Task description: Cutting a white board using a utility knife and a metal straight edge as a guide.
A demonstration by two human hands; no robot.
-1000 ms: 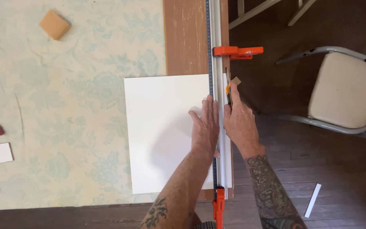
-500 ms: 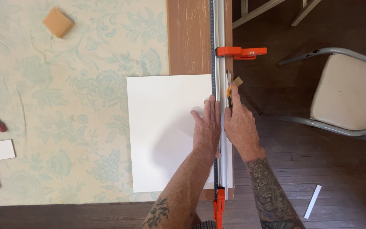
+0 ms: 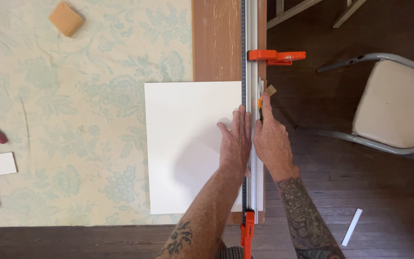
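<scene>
white board (image 3: 188,144) lies flat on floral-cloth table (image 3: 73,120), right edge under long metal straightedge (image 3: 250,48). left hand (image 3: 235,141) spread flat, pressing board beside the rule. right hand (image 3: 270,139) closed around orange-tipped knife (image 3: 260,103) against straightedge's far side. orange clamp (image 3: 274,56) above.

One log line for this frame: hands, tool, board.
left hand: flat on white board by straightedge | right hand: holds utility knife against straightedge | orange clamps: both ends

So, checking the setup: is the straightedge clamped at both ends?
Yes, one orange clamp grips the straightedge at its far end, another at the near end.
</scene>
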